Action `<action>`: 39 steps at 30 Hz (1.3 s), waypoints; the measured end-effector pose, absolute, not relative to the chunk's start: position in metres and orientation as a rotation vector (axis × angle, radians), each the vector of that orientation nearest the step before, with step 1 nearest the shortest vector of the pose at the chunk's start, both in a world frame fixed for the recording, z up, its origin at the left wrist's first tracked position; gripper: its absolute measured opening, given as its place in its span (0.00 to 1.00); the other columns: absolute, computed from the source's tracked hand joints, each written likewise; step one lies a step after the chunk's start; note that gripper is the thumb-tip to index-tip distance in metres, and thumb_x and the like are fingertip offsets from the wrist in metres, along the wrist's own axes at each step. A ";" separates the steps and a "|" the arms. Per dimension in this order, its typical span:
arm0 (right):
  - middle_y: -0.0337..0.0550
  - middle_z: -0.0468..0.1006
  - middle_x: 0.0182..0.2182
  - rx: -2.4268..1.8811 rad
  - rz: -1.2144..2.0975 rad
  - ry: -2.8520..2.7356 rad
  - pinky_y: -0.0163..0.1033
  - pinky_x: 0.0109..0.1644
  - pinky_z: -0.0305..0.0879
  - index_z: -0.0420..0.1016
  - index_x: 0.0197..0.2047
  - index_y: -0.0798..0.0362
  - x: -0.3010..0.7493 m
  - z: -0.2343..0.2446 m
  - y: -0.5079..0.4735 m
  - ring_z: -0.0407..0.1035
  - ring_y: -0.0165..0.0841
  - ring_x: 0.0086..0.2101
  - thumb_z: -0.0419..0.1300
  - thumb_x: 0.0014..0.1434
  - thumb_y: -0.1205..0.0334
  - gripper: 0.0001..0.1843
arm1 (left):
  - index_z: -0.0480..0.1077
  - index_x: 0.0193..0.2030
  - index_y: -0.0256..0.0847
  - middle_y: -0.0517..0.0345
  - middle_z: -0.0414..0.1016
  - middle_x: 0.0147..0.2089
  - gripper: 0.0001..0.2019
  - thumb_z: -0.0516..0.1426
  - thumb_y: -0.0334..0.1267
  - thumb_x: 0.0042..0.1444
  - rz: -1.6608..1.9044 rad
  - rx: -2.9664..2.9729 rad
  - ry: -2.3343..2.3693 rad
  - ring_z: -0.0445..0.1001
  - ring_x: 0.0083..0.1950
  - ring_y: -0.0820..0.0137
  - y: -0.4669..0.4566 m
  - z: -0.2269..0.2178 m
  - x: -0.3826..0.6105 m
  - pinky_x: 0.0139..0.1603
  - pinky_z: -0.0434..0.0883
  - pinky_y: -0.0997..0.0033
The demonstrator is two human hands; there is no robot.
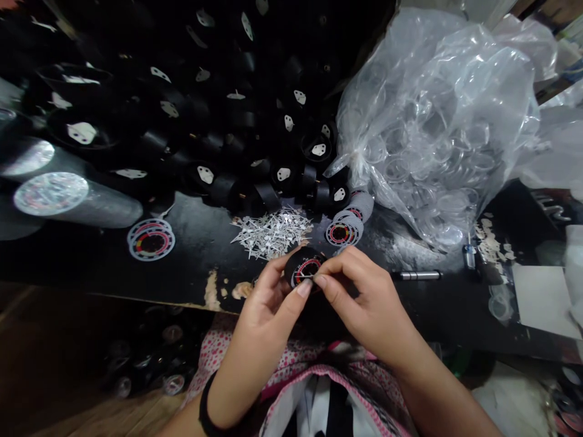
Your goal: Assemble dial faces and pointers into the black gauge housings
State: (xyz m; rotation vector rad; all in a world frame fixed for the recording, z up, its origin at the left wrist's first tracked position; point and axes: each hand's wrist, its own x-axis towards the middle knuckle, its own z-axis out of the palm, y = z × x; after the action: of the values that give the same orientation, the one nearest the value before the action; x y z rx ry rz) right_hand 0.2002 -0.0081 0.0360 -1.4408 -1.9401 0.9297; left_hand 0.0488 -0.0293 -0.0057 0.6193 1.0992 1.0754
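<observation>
1. A black cup [291, 261] with a printed dial face [306, 268] is held just over the front edge of the desk [91, 264], near its middle.
2. The cup is grasped by the left hand [269, 300], with the thumb laid at the near rim; it is presumably steadied this way, and the face is left readable from above.
3. At the dial's right side, the thumb and forefinger of the right hand [359, 294] are pinched together beside a thin white pointer [302, 277]; whether its end is gripped cannot be told.
4. Loose white pointers [273, 232] are heaped just beyond the hands, probably so that single ones can be picked up easily.
5. Printed discs [340, 233] are fanned to the right of that heap, perhaps for easy separation.
6. Toward the desk's back edge, black cups [266, 197] are massed.
7. At the back right, clear rings [444, 152] are contained by a plastic bag [410, 67], likely against scattering.
</observation>
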 end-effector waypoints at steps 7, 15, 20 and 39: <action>0.38 0.74 0.32 -1.484 0.926 -1.955 0.39 0.40 0.59 0.70 0.34 0.51 0.199 0.038 -0.012 0.68 0.31 0.35 0.56 0.68 0.63 0.09 | 0.75 0.45 0.49 0.60 0.81 0.46 0.10 0.64 0.38 0.56 1.141 0.851 1.211 0.80 0.49 0.66 -0.029 0.002 0.048 0.52 0.75 0.71; 0.36 0.71 0.29 -1.492 0.999 -1.912 0.37 0.40 0.58 0.67 0.32 0.53 0.196 0.034 -0.023 0.65 0.29 0.32 0.56 0.67 0.66 0.10 | 0.75 0.49 0.52 0.63 0.81 0.51 0.12 0.61 0.36 0.59 1.056 1.107 1.312 0.79 0.51 0.67 -0.038 -0.005 0.041 0.52 0.73 0.75; 0.33 0.69 0.27 -1.502 1.080 -1.842 0.35 0.38 0.57 0.65 0.30 0.52 0.194 0.030 -0.028 0.63 0.26 0.29 0.57 0.66 0.66 0.12 | 0.74 0.51 0.54 0.64 0.82 0.48 0.14 0.62 0.38 0.58 0.998 1.154 1.394 0.79 0.50 0.65 -0.049 -0.010 0.034 0.49 0.74 0.74; 0.52 0.77 0.51 -1.947 0.177 -2.267 0.53 0.52 0.60 0.71 0.56 0.55 0.246 0.020 -0.018 0.67 0.49 0.50 0.65 0.60 0.47 0.28 | 0.78 0.43 0.45 0.57 0.83 0.44 0.09 0.67 0.39 0.55 1.043 0.318 1.027 0.81 0.49 0.61 -0.034 -0.020 0.044 0.44 0.81 0.69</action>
State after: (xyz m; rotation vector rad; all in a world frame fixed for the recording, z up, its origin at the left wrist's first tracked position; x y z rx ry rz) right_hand 0.2458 -0.0180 0.0204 -1.9472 -2.2672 0.1774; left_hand 0.0444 -0.0337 -0.0203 0.3175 1.0275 1.0428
